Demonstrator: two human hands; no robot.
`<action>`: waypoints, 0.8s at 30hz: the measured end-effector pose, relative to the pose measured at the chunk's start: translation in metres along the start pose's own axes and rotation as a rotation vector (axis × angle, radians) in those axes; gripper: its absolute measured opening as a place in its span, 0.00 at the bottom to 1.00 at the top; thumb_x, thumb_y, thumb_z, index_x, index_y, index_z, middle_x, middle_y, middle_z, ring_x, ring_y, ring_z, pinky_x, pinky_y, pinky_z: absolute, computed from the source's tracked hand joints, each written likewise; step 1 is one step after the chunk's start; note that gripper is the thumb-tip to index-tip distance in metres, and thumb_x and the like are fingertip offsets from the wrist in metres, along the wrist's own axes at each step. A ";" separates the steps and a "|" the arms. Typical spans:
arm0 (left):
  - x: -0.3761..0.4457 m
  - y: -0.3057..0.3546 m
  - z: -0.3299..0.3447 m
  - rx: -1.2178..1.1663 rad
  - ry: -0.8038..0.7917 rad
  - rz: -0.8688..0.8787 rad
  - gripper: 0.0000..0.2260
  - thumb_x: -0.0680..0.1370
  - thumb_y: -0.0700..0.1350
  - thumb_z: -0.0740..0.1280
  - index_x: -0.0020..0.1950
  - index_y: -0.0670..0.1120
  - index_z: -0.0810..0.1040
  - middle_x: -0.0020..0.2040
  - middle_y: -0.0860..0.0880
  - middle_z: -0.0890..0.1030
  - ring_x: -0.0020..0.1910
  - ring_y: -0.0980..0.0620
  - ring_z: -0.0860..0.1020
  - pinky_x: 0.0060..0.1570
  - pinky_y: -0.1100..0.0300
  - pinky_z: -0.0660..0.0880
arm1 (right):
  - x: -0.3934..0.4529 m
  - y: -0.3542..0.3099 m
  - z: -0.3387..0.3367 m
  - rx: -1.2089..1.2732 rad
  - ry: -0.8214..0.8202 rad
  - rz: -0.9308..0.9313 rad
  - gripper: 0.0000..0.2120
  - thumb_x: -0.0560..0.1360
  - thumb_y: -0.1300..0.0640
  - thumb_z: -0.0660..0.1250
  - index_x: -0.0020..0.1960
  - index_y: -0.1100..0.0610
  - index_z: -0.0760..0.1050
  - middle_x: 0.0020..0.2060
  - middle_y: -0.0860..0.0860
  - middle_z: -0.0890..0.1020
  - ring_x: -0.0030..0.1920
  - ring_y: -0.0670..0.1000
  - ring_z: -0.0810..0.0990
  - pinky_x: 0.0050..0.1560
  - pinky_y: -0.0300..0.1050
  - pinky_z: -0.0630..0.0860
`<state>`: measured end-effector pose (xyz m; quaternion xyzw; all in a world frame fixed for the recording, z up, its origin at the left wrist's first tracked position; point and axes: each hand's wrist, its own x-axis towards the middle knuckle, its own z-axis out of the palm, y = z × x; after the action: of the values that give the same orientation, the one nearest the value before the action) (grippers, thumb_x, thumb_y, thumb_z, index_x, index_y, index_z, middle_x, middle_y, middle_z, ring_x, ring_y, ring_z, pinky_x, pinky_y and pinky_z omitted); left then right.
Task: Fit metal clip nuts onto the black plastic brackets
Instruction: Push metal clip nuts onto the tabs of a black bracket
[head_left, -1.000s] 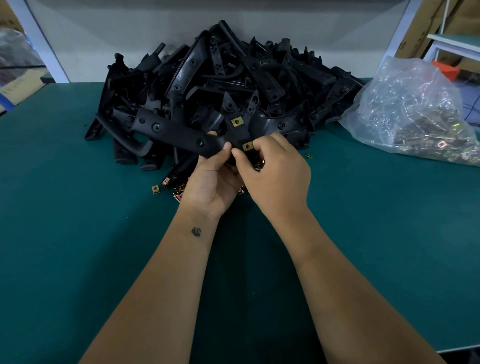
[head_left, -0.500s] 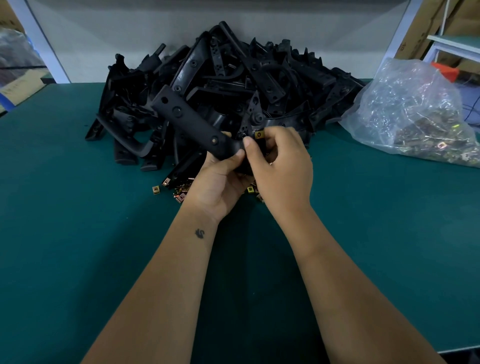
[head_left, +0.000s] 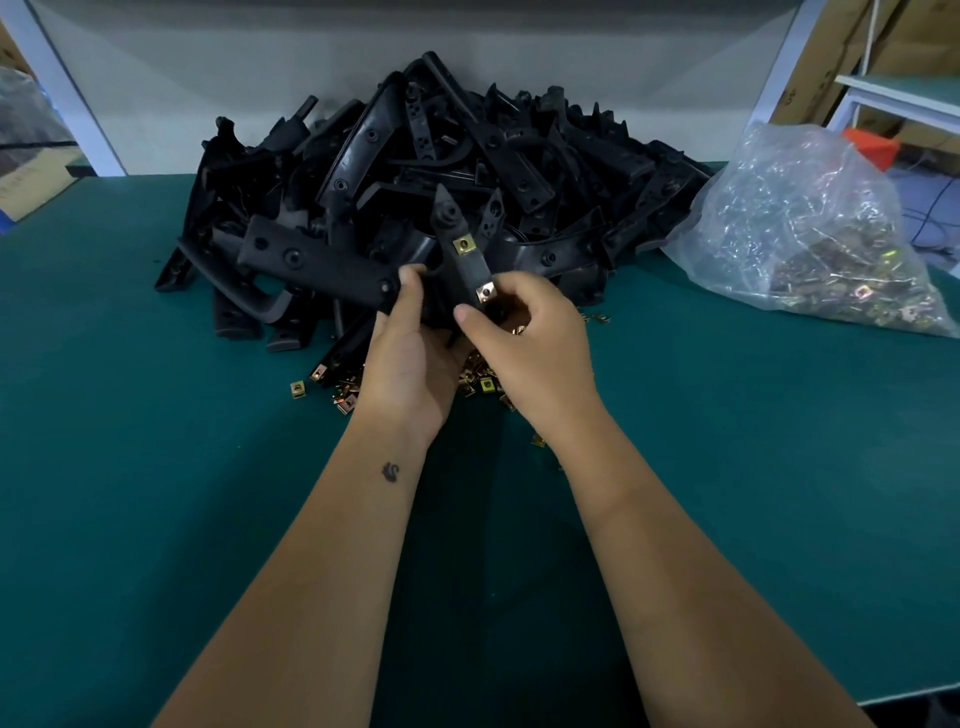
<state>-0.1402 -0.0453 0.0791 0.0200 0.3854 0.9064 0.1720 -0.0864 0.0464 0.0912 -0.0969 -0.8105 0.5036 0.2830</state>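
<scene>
Bracket held in both hands over the clip-nut scatter

Hands meet just in front of a big heap of black brackets (head_left: 467, 171) on the green desk (head_left: 130, 519). The left hand (head_left: 410, 353) has its fingers curled round the held bracket (head_left: 332, 267), gripping it where the long textured arm, reaching off to the left, joins a shorter arm that points up and away. That shorter arm carries two brass-coloured clip nuts: the upper clip nut (head_left: 464, 244) sits partway along it, and the lower clip nut (head_left: 485, 292) sits nearer the hands.

The right hand (head_left: 530, 343) is curled at the bracket's lower end, its fingertips touching or just beside the lower clip nut and its thumb stretched toward the left hand. Whether it pinches the nut itself or the plastic under it cannot be told from this angle, but its fingers are bent round that end of the part.

Below and between the wrists, loose clip nuts (head_left: 483, 382) lie scattered on the desk at the foot of the heap, with one stray nut (head_left: 297, 389) a little apart to the left. Another bracket (head_left: 337, 353) pokes out of the heap beside the left hand with a nut on its tip.

To the right, well apart from the hands, a clear plastic bag (head_left: 810, 234) slumps on the desk, filled with more metal pieces. A pale wall runs behind the heap.
</scene>
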 end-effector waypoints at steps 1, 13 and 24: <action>0.000 0.001 0.000 0.023 -0.005 0.007 0.16 0.83 0.53 0.61 0.67 0.46 0.74 0.59 0.42 0.83 0.60 0.44 0.81 0.62 0.46 0.77 | 0.000 -0.001 0.000 0.053 -0.012 0.018 0.06 0.73 0.55 0.72 0.50 0.53 0.82 0.44 0.45 0.83 0.46 0.42 0.80 0.49 0.37 0.77; -0.002 0.012 -0.001 -0.057 0.197 0.190 0.07 0.80 0.38 0.68 0.55 0.42 0.73 0.50 0.44 0.81 0.38 0.53 0.81 0.40 0.63 0.79 | 0.011 0.004 -0.014 0.971 -0.044 0.424 0.09 0.75 0.63 0.71 0.55 0.57 0.80 0.38 0.47 0.80 0.31 0.44 0.74 0.32 0.36 0.72; -0.033 -0.003 0.042 0.303 -0.014 0.230 0.07 0.80 0.40 0.66 0.46 0.50 0.80 0.40 0.53 0.83 0.32 0.54 0.80 0.29 0.63 0.75 | -0.002 -0.001 -0.078 0.961 0.261 0.325 0.07 0.78 0.65 0.67 0.43 0.55 0.77 0.31 0.47 0.77 0.28 0.44 0.72 0.28 0.35 0.70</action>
<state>-0.1015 -0.0247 0.1100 0.0958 0.5116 0.8514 0.0651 -0.0411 0.1049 0.1170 -0.1425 -0.4206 0.8398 0.3122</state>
